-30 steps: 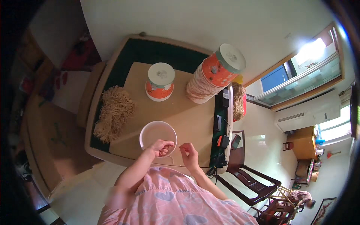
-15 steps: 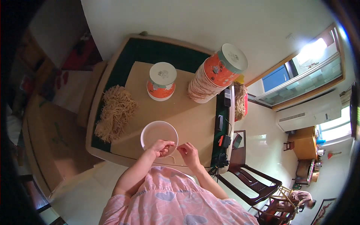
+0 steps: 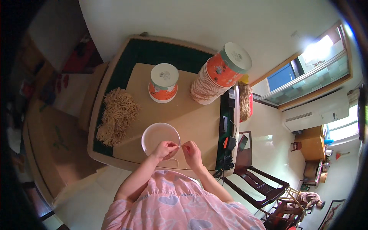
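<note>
— Where the table's left side is looked at, what is seen?

— A heap of dry noodles (image 3: 117, 120) is laid there, well apart from the hands. Just right of it, a white bowl (image 3: 159, 136) is set near the front edge.

— How are the hands placed?

— The left hand (image 3: 165, 148) is pinched shut over the bowl's rim; the right hand (image 3: 191, 150) is pinched beside it. A thin pale strand (image 3: 180, 146) is held between them.

— Further right?

— A short cup stack (image 3: 163, 82) and a tall leaning stack (image 3: 220, 73) are seen behind.
</note>
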Motion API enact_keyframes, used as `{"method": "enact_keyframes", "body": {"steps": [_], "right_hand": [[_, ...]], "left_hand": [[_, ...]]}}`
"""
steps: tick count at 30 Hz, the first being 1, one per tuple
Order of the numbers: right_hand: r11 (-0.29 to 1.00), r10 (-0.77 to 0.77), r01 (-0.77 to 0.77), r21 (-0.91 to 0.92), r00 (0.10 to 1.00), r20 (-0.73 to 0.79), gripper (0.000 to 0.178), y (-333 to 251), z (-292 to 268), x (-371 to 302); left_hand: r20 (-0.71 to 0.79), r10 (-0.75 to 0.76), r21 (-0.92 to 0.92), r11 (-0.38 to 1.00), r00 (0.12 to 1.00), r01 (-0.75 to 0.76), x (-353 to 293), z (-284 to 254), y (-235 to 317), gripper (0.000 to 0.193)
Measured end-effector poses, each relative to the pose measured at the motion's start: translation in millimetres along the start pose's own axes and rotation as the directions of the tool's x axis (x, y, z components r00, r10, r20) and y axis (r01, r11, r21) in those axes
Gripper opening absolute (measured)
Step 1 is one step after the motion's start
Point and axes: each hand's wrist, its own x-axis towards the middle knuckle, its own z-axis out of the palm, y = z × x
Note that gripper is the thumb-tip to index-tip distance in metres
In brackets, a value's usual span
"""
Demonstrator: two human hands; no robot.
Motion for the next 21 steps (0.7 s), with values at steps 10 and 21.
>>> {"method": "enact_keyframes", "body": {"steps": [10, 21], "right_hand": [[0.998, 0.055, -0.055, -0.009, 0.995, 0.087, 0.009, -1, 7, 3], [0.981, -0.028, 0.058, -0.184, 0.986, 0.162, 0.009, 3, 14, 4]], "left_hand": [[0.037, 0.092, 0.153, 0.984, 0.995, -0.096, 3, -4, -11, 0.008], [-0.059, -0.266, -0.516, 0.833, 0.962, 0.198, -2, -12, -12, 0.008]]}}
